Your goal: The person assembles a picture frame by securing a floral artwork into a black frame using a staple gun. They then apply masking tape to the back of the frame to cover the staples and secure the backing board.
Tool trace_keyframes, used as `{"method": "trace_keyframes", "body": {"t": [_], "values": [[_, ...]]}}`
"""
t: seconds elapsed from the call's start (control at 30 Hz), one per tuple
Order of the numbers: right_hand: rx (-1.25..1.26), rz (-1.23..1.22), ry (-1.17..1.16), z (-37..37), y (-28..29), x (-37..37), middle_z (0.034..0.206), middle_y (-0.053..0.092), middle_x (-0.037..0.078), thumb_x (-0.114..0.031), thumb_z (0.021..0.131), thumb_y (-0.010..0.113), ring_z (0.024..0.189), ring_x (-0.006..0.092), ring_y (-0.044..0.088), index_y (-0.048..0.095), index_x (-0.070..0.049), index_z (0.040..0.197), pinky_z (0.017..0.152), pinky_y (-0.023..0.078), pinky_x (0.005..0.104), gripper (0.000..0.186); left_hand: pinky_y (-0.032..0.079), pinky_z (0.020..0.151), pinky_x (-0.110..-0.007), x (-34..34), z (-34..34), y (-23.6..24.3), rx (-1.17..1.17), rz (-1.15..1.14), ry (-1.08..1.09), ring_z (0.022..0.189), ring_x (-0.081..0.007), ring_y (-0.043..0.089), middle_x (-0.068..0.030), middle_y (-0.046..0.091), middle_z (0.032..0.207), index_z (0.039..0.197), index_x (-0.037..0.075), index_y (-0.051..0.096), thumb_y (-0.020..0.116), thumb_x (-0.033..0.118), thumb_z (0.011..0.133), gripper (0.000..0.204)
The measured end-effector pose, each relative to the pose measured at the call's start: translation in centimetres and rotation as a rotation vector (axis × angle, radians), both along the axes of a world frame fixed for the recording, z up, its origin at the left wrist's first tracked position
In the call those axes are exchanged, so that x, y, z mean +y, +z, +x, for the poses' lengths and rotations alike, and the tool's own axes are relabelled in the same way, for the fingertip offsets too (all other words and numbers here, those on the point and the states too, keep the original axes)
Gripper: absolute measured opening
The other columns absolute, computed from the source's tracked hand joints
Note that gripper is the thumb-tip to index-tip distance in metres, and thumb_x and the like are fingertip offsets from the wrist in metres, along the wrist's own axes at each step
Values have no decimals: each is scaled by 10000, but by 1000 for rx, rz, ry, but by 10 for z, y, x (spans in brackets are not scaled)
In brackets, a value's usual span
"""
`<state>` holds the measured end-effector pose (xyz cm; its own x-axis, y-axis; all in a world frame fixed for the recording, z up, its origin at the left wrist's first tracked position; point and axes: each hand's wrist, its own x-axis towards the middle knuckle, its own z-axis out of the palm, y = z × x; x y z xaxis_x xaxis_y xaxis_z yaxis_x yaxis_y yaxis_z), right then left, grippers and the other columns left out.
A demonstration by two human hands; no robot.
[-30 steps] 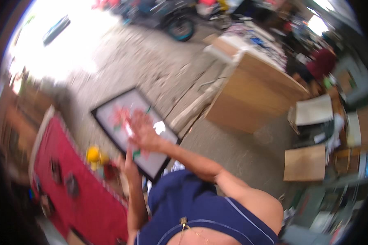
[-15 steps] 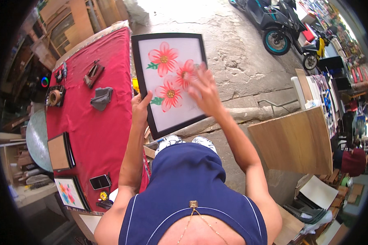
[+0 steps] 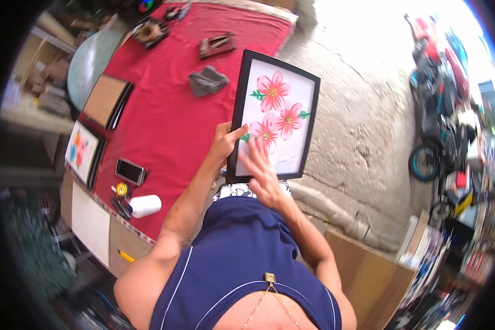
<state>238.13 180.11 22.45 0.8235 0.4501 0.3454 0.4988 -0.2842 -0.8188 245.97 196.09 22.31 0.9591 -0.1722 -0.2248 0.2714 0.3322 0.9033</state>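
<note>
The red tabletop's (image 3: 165,121) right edge passes behind the framed picture of 3 pink flowers (image 3: 279,118), and concrete floor (image 3: 357,99) lies open to its right. The left hand (image 3: 225,144) is closed on the frame's left side, thumb across the front. The right hand (image 3: 265,177) is open and grips nothing, its fingers extended over the picture's lower left (contact I cannot tell). Both forearms (image 3: 308,234) slant inward from below.

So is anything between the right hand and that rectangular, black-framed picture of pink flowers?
Nothing visible. The right hand is spread over the lower part of the black-framed picture; the left hand only holds its left edge.
</note>
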Motion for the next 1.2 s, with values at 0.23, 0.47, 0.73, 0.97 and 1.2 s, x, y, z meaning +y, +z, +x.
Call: {"method": "trace_keyframes", "body": {"t": [0.23,0.47,0.73,0.97,1.2], "values": [[547,4,-143,7,-47,-78,987,694,150,-258,851,661,956,257,663,679,-7,1033,863,496,338,311,498,596,-279,100,-5,71,-87,600,469,647,-144,634,-105,682,801,928,-76,665,698,105,729,270],[606,-262,-302,95,-118,-185,961,698,148,-285,903,605,902,197,667,656,24,1068,817,504,304,354,482,559,-434,147,-10,55,-296,1644,473,609,-365,630,-207,612,644,1012,9,641,641,151,790,263],[673,-341,-164,157,-145,-225,1009,687,172,-346,890,612,975,227,649,651,20,1092,856,481,323,421,529,813,-390,106,-53,-87,-252,2026,226,994,-309,622,-201,618,1118,1213,-21,524,631,81,720,514],[643,-406,33,192,-158,-194,1006,680,199,-349,880,615,981,261,659,642,25,1104,848,502,336,437,444,937,-399,65,-49,-110,246,1863,250,1206,-259,476,-90,506,1315,1277,62,503,770,339,691,701],[630,-539,204,198,-150,-125,1017,682,186,-366,864,637,999,251,650,650,1,1110,861,491,334,442,512,689,-483,148,-81,-141,405,1448,1024,772,-401,629,-195,651,791,805,26,636,646,340,794,315]]}}
